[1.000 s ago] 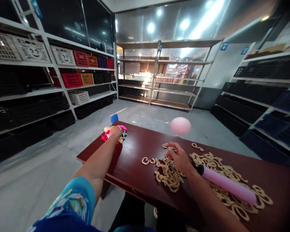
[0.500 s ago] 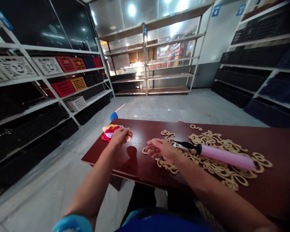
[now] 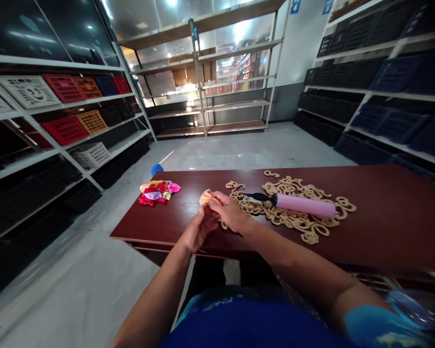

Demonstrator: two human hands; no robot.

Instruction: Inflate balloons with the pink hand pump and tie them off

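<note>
Two hands of ours, the left hand (image 3: 200, 229) and the right hand (image 3: 228, 211), meet above the dark red desk (image 3: 395, 208), between its far edge and its near edge, and at their fingertips is one small peach balloon (image 3: 206, 196). The right hand has its thumb and fingers clamped on this balloon; the left hand has its fingers bent just below it — whether they also grip it, we cannot tell. Near the left edge of the desk, toward the far corner, we have a heap of limp balloons (image 3: 155, 194), mostly red and pink, apart from our hands. Just beyond this corner shows a blue object (image 3: 157, 169), only partly visible. To the right of our hands, many beige curled pieces (image 3: 292, 221) lie spread over the desk, and on top of them rests a pink pump (image 3: 304, 205), its black nozzle (image 3: 257, 196) directed toward the left edge. One single curled piece (image 3: 273, 174) lies close to the far edge.
</note>
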